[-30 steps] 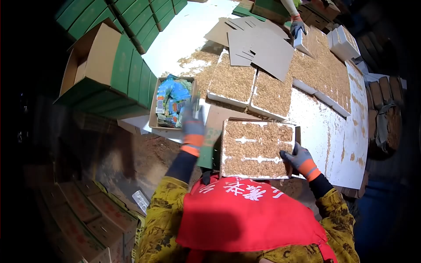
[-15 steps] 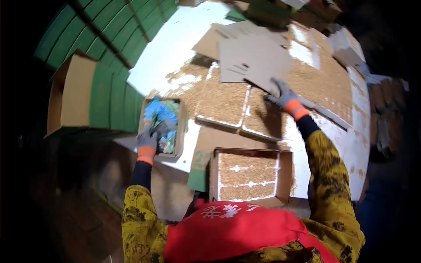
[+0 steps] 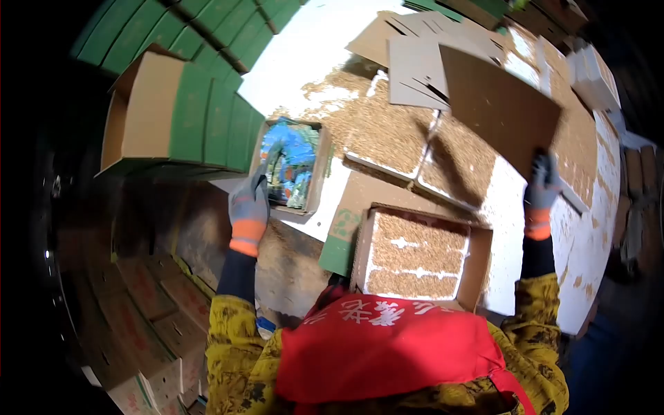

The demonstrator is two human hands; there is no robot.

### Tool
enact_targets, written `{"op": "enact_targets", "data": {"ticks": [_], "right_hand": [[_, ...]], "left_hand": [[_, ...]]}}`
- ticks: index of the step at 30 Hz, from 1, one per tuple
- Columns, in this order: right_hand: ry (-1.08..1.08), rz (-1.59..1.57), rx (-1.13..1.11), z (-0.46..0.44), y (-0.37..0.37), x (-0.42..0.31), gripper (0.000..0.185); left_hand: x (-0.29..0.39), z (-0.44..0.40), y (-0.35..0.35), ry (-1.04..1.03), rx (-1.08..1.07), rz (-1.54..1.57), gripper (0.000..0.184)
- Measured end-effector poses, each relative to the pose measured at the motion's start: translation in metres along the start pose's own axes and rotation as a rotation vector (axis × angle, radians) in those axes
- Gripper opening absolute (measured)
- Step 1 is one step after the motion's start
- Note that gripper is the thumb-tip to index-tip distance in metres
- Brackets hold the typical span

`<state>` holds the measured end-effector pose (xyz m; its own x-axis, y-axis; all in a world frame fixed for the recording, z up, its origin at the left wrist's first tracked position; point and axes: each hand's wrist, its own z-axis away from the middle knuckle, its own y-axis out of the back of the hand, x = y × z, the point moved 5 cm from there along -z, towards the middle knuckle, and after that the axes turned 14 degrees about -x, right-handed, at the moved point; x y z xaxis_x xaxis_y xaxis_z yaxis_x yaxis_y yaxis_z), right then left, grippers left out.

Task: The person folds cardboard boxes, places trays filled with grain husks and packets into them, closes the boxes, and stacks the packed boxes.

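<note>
My left hand (image 3: 250, 211), in a grey and orange glove, is at the near left edge of a small carton (image 3: 319, 166) of blue and green packets (image 3: 294, 149); its fingertips are hard to make out there. My right hand (image 3: 545, 183) grips the lower right corner of a brown cardboard sheet (image 3: 501, 100), raised and tilted over the trays. Right in front of me an open cardboard box (image 3: 481, 266) holds a white tray filled with tan granules (image 3: 418, 252). Two more filled trays (image 3: 387, 128) (image 3: 456, 159) lie beyond it.
Grey cardboard sheets (image 3: 417, 69) lie on the white table (image 3: 283, 76). Green boxes (image 3: 200, 124) are stacked at the left, an open one (image 3: 149, 104) at their front. White trays (image 3: 593, 79) stand at the far right. Brown cartons (image 3: 135, 297) sit low at the left.
The tray of granules now sits inside the open box. My right hand has gone to the cardboard pile and swung a sheet up to the right. My left hand has stayed by the packets.
</note>
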<state>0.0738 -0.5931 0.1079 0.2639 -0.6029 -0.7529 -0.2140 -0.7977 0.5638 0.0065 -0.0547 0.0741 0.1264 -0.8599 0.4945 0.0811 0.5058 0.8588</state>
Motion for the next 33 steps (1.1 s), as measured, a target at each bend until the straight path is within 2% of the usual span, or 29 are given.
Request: {"op": "enact_targets", "data": {"ticks": [1,2,3,4,5,7,8,9,11,12,13,14,15,17,18,19,20,21,23,24,26,32,33], "right_hand": [[-0.124,-0.164,0.12,0.023,0.026,0.0,0.029],[-0.153,-0.162,0.166,0.042,0.042,-0.018,0.03],[-0.185,-0.152,0.209,0.065,0.056,-0.033,0.03],[-0.005,0.25,0.217,0.086,0.067,-0.044,0.032],[0.05,0.564,0.173,0.107,0.071,-0.056,0.035],[-0.342,-0.033,0.194,0.137,0.076,-0.065,0.038],[-0.396,-0.204,0.26,0.155,0.073,-0.068,0.037],[-0.387,-0.298,0.221,0.165,0.066,-0.077,0.037],[-0.466,-0.358,0.252,0.203,0.047,-0.073,0.043],[-0.601,-0.314,0.058,0.214,0.033,-0.085,0.048],[-0.63,-0.389,-0.07,0.221,0.013,-0.096,0.05],[-0.326,0.082,-0.127,0.232,-0.003,-0.091,0.05],[-0.22,0.434,-0.325,0.23,-0.011,-0.1,0.049],[-0.2,0.711,-0.398,0.217,-0.021,-0.12,0.048],[-0.147,0.605,-0.419,0.207,-0.029,-0.129,0.048],[-0.094,0.495,-0.442,0.198,-0.039,-0.138,0.048],[-0.095,0.338,-0.644,0.19,-0.059,-0.143,0.053],[0.033,0.312,-0.735,0.186,-0.08,-0.152,0.06],[0.097,0.403,-0.989,0.184,-0.12,-0.143,0.066],[0.081,0.406,-1.012,0.181,-0.126,-0.131,0.069],[-0.003,0.38,-1.124,0.174,-0.131,-0.118,0.072],[0.124,0.425,-1.048,0.166,-0.131,-0.089,0.072],[0.16,0.447,-1.047,0.164,-0.133,-0.084,0.072]], "left_hand": [[0.046,0.015,0.012,-0.229,0.174,-0.04,0.029],[0.102,0.034,0.02,-0.504,0.337,-0.192,0.032],[0.14,0.042,0.013,-0.69,0.194,-0.047,0.04],[0.167,0.057,-0.009,-0.825,0.094,-0.1,0.043],[0.195,0.07,-0.04,-0.847,-0.162,-0.293,0.044],[0.202,0.093,-0.103,-0.941,-0.285,-0.487,0.05],[0.195,0.099,-0.112,-0.88,-0.32,-0.44,0.054],[0.19,0.102,-0.111,-0.813,-0.356,-0.398,0.058],[0.183,0.11,-0.085,-0.656,-0.285,-0.249,0.059],[0.165,0.112,-0.084,-0.622,-0.164,0.004,0.059],[0.146,0.114,-0.086,-0.575,-0.045,0.257,0.059],[0.139,0.113,-0.09,-0.493,-0.105,0.309,0.059],[0.136,0.112,-0.099,-0.436,-0.139,0.413,0.061],[0.13,0.11,-0.128,-0.316,-0.204,0.616,0.066],[0.131,0.11,-0.135,-0.342,-0.188,0.396,0.073],[0.13,0.11,-0.141,-0.37,-0.186,0.414,0.073],[0.132,0.11,-0.14,-0.365,-0.178,0.486,0.071],[0.132,0.111,-0.139,-0.362,-0.173,0.558,0.069],[0.127,0.111,-0.137,-0.376,-0.164,0.462,0.066],[0.124,0.109,-0.137,-0.379,-0.153,0.415,0.064],[0.114,0.105,-0.142,-0.313,-0.245,0.555,0.059],[0.1,0.096,-0.149,-0.266,-0.363,0.834,0.056],[0.101,0.096,-0.147,-0.287,-0.334,0.775,0.055]]}}
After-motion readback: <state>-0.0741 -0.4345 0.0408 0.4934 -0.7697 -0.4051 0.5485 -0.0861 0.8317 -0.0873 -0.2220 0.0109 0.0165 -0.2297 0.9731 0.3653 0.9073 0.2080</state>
